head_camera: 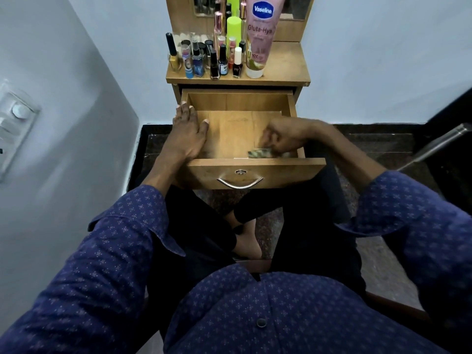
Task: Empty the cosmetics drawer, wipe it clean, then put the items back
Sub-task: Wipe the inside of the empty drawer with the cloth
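I sit with my legs crossed in front of the small dressing stand, my blue patterned sleeves [107,251] reaching forward on both sides. The drawer [255,175] is pulled out toward me, its front panel with the curved metal handle [239,183] nearest my knees.

My right hand [283,137] is inside the drawer at its front right corner, fingers curled tight around a crumpled cloth [259,153] that presses on the drawer floor just behind the front panel. The hand is blurred, so I cannot make out the grip finger by finger.

My left hand [187,134] lies flat and spread over the drawer's left wall, palm down, fingers pointing toward the back left corner, gripping nothing.

Apart from the cloth, the drawer floor shows only bare wood.

Farther back, on the stand's top shelf [288,70], the cosmetics stand upright in a cluster along its left and middle part: nail polish bottles [215,66], small spray bottles [197,62], a lime green bottle [233,29] and a tall pink lotion tube [261,34] at the cluster's right end.
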